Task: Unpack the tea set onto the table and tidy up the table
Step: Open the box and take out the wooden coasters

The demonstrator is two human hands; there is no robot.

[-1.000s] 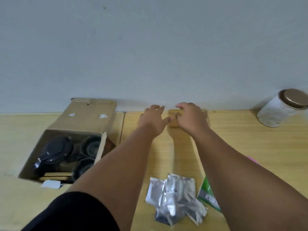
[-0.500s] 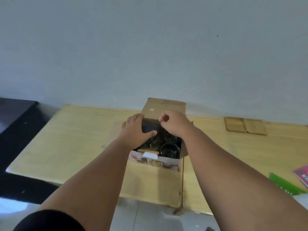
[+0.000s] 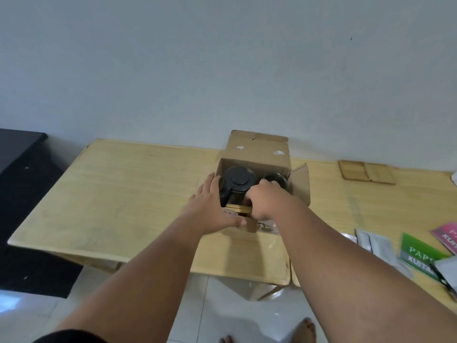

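An open cardboard box [image 3: 257, 147] stands on the wooden table [image 3: 128, 194] near the wall. Inside it are a black-lidded teapot [image 3: 238, 180], a dark cup [image 3: 277, 180] and a wooden piece [image 3: 237, 207] at the front. My left hand [image 3: 211, 206] lies with straight fingers against the box's left wall, thumb across the front flap. My right hand [image 3: 265, 201] reaches into the box's front right part with curled fingers; what they touch is hidden. Two wooden coasters [image 3: 366, 173] lie side by side at the back right.
Silver sachets [image 3: 376, 243], a green packet [image 3: 418, 256] and a pink packet [image 3: 447, 236] lie at the table's right front. A dark piece of furniture [image 3: 22, 194] stands left of the table. The table's front edge and white floor tiles [image 3: 222, 305] are below.
My view swung left from the coasters to the box. Both hands left the coasters; the left now braces the box's side and the right has dipped inside it.
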